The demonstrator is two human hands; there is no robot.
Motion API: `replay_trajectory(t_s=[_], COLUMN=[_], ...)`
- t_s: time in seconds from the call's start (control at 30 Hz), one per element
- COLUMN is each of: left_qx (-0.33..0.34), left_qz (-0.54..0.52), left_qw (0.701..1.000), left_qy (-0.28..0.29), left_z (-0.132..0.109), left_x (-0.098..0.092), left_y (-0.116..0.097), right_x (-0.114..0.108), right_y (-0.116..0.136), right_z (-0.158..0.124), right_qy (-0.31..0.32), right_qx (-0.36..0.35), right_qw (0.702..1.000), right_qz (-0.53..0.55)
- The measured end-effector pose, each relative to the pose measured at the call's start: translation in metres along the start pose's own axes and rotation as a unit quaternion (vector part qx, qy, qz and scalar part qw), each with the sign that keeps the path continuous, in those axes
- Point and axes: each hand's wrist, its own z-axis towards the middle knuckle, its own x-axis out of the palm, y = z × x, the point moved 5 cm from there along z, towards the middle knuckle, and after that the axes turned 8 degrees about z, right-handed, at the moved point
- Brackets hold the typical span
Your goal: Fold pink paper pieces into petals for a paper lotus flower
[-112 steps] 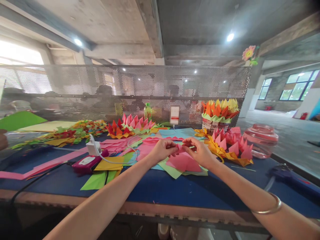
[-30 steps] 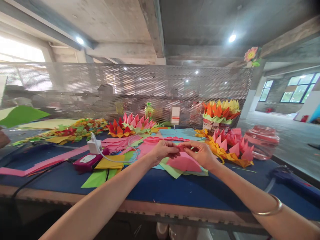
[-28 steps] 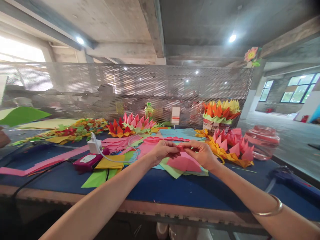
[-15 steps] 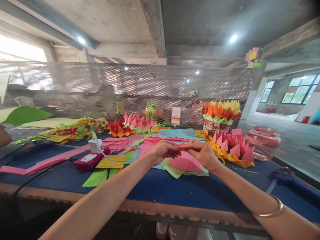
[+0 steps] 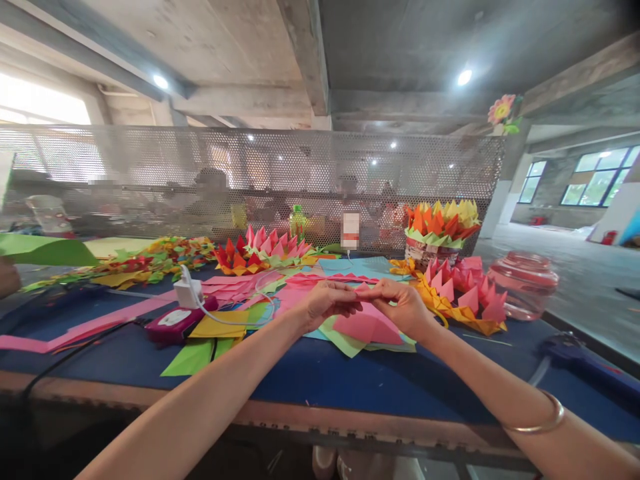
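Observation:
A small pink folded paper (image 5: 363,289) is pinched between my two hands above the middle of the table. My left hand (image 5: 333,301) is closed on its left end, and my right hand (image 5: 400,301) grips its right end between thumb and fingers. Beneath the hands lie loose pink sheets (image 5: 373,325) and a light green sheet (image 5: 341,339). Right of my right hand sits a ring of pink folded points on yellow paper (image 5: 467,293). Behind my hands runs a row of pink folded points (image 5: 340,277).
A purple power strip (image 5: 173,327) with a white plug (image 5: 188,292) sits left. A clear pink-tinted jar (image 5: 525,287) and a blue glue gun (image 5: 575,357) are at right. Orange and yellow paper flowers (image 5: 443,223) stand behind. Another person's hand (image 5: 7,277) shows at far left.
At the far left, the other person's green sheet has shifted and lies lower, uncovering a pale container behind. My hands hold nearly the same pose on the pink paper.

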Motion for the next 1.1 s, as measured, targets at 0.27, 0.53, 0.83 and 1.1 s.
replay_trajectory(t_s=[0.27, 0.53, 0.83, 1.1], left_qx=[0.041, 0.096, 0.141, 0.136], left_qz=[0.060, 0.141, 0.237, 0.234], left_qw=[0.997, 0.984, 0.959, 0.961], left_qy=[-0.017, -0.053, -0.070, -0.062], left_z=[0.001, 0.001, 0.001, 0.002], left_x=[-0.001, -0.001, 0.004, 0.004], left_y=[-0.001, -0.009, -0.013, -0.010], right_x=[0.003, 0.000, 0.008, 0.007], right_y=[0.005, 0.000, -0.014, -0.010], right_z=[0.001, -0.001, 0.000, 0.000], right_qy=[0.001, -0.013, 0.033, 0.030], right_qx=[-0.007, 0.115, 0.145, 0.129], right_qw=[1.000, 0.991, 0.988, 0.991], right_qz=[-0.025, 0.074, 0.046, 0.025])
